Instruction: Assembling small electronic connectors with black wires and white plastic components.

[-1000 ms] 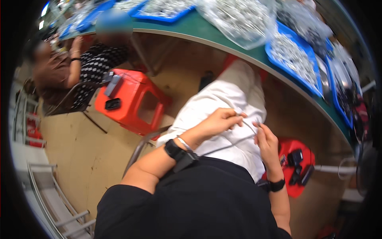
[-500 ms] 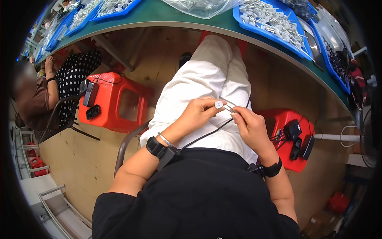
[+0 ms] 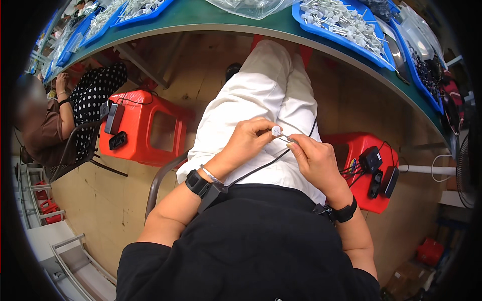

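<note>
Above my lap, my left hand (image 3: 251, 138) is closed in a pinch on a small white plastic piece (image 3: 276, 131) with a pale, roundish end facing up. From the right, my right hand (image 3: 316, 159) pinches a thin metal rod (image 3: 287, 139) that runs to the white piece. Whether the rod is part of that piece or a separate tool, I cannot tell. The two hands are close together, and their fingertips partly hide both things. A black cable (image 3: 266, 166) passes across my white trousers below the hands.
The green table (image 3: 201, 22) curves ahead, bearing a blue tray (image 3: 321, 31) of white-headed metal pins and other trays. Red stools stand to the left (image 3: 138, 135) and right (image 3: 359, 145), with black devices on them. A seated person (image 3: 47, 118) is at far left.
The right fingers have drawn slightly down and right along the rod, and its angle has shifted a little. My left hand still holds the white piece in nearly the same place.
</note>
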The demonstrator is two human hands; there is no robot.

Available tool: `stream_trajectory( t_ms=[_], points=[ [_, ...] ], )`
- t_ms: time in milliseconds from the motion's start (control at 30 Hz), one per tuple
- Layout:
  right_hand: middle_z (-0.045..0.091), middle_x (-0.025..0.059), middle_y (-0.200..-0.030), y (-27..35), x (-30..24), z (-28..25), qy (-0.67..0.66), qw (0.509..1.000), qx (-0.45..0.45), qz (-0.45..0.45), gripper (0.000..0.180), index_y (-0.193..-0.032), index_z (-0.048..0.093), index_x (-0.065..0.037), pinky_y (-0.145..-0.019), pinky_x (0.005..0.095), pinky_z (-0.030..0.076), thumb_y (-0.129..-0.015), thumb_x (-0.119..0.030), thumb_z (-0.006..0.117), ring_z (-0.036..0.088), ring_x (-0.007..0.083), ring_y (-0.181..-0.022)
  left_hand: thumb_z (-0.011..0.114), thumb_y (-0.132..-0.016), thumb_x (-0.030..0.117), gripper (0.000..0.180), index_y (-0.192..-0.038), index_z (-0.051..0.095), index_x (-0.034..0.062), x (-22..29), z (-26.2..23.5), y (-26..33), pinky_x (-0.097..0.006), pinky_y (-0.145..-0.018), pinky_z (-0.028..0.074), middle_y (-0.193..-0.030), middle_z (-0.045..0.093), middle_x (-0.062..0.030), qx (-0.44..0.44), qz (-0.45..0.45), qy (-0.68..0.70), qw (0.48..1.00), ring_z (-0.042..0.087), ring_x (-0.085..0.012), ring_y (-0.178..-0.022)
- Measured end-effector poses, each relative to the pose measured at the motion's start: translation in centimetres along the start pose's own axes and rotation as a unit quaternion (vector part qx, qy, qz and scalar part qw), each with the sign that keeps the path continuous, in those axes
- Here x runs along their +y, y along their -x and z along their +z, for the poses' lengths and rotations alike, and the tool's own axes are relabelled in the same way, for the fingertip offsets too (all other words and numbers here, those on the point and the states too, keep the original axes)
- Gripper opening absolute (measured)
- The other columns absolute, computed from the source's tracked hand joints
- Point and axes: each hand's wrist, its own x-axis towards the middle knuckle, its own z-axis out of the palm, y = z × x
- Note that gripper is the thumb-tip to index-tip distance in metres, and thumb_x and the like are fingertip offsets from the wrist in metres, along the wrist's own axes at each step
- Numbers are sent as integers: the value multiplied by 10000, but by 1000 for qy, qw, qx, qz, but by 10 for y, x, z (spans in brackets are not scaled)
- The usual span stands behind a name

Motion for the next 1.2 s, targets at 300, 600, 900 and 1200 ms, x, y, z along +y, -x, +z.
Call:
stream_trajectory(
  t_ms=[300,600,900,1200],
  points=[
    [699,127,-795,2,2,3,29,1000,-5,-8,172,-1001,664,-25,-554,382,519,-922,-177,673,673,299,-627,701,-925,105,127,-1007,742,17,-2,0,1,-238,-644,479,-822,660,-27,21,25,-37,999,589,-76,-709],
    [670,111,-726,3,2,3,62,998,-16,-16,171,-1008,660,-33,-518,382,502,-920,-179,672,650,289,-579,717,-892,77,116,-985,737,10,0,1,2,-252,-638,487,-823,668,-56,34,38,-82,995,597,-99,-690],
    [653,142,-675,3,-3,2,61,997,-47,3,161,-973,648,-17,-524,412,496,-937,-174,645,645,317,-580,726,-876,70,118,-979,740,14,-5,2,2,-260,-625,488,-807,666,-71,48,65,-127,989,604,-122,-676],
    [631,212,-692,1,-11,-4,-67,984,-151,59,182,-915,656,-6,-615,459,497,-954,-179,615,638,393,-660,708,-912,103,139,-1012,732,8,-4,4,0,-257,-653,490,-853,678,-60,43,29,-35,998,606,-113,-703]
  ],
)
